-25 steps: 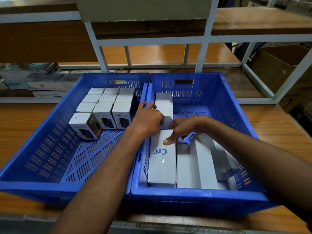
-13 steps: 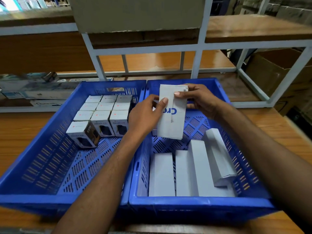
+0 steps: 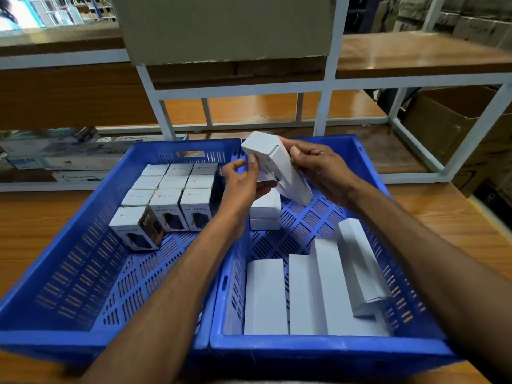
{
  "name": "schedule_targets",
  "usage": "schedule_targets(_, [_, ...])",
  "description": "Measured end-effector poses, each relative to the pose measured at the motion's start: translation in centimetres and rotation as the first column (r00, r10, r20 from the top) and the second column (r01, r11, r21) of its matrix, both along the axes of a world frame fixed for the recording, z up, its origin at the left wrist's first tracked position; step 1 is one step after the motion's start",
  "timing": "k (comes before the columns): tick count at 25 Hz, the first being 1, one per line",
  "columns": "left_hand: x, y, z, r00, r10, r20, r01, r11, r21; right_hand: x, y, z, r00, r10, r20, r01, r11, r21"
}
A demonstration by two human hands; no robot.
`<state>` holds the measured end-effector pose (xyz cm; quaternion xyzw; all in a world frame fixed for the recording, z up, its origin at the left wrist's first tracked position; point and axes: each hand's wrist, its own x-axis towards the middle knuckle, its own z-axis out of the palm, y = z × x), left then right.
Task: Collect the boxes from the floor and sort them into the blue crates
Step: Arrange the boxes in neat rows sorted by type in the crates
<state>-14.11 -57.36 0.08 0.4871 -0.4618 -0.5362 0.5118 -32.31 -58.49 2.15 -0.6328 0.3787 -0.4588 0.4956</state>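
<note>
Small printed boxes (image 3: 171,200) are standing in rows in the left crate (image 3: 55,273). The left grip (image 3: 248,181) is pinching just the edge of a long white box (image 3: 277,167), which is hanging tilted above the far end of the right crate (image 3: 318,346). The right grip (image 3: 318,173) is curling around its other side. With so light a hold, I judge it is risking a slip onto the rows, or landing crooked like the leaning box (image 3: 360,261).
</note>
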Motion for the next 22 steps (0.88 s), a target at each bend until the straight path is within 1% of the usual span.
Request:
schedule_targets(3, [-0.1, 0.4, -0.1, 0.993, -0.078, 0.092, 0.081, 0.996, -0.038, -0.5, -0.4, -0.7, 0.998, -0.043, -0.035, 0.041, 0.998, -0.036])
schedule_targets(6, [0.1, 0.4, -0.1, 0.989, -0.13, 0.074, 0.134, 0.99, -0.052, -1.0, -0.8, -1.3, 0.995, -0.06, -0.082, 0.055, 0.997, -0.054])
schedule_targets(8, [0.0, 0.4, -0.2, 0.984, -0.135, 0.114, 0.141, 0.989, -0.043, -1.3, -1.0, -1.7, 0.983, -0.095, -0.155, 0.081, 0.992, -0.094])
schedule_targets(11, [-0.1, 0.7, -0.8, 0.968, -0.107, 0.229, 0.123, 0.991, -0.058, -1.4, -0.9, -2.0, 0.967, -0.156, -0.202, 0.13, 0.982, -0.136])
schedule_targets(14, [0.1, 0.4, -0.9, 0.97, -0.111, 0.218, 0.137, 0.984, -0.111, -1.5, -1.0, -2.0, 0.94, -0.224, -0.256, 0.184, 0.968, -0.171])
schedule_targets(17, [0.4, 0.1, -0.8, 0.971, -0.137, 0.197, 0.166, 0.976, -0.14, -1.5, -0.9, -1.9, 0.937, -0.193, -0.292, 0.156, 0.977, -0.146])
schedule_targets(18, [0.3, 0.2, -0.8, 0.969, -0.124, 0.213, 0.156, 0.978, -0.142, -1.5, -0.6, -1.9, 0.917, -0.188, -0.352, 0.133, 0.976, -0.174])
schedule_targets(19, [0.3, 0.3, -0.8, 0.962, -0.09, 0.256, 0.132, 0.98, -0.151, -1.5, -0.4, -1.8, 0.873, -0.201, -0.445, 0.1, 0.965, -0.241])
schedule_targets(20, [0.2, 0.4, -0.7, 0.955, -0.052, 0.293, 0.105, 0.98, -0.167, -1.5, -0.4, -1.8, 0.81, -0.227, -0.541, 0.052, 0.946, -0.32])
schedule_targets(21, [0.1, 0.4, -0.7, 0.954, -0.018, 0.298, 0.077, 0.98, -0.185, -1.4, -0.4, -1.8, 0.749, -0.26, -0.61, 0.01, 0.924, -0.383])
schedule_targets(22, [0.1, 0.3, -0.7, 0.965, 0.002, 0.262, 0.051, 0.979, -0.196, -1.2, -0.6, -1.8, 0.713, -0.296, -0.636, 0.003, 0.908, -0.419])
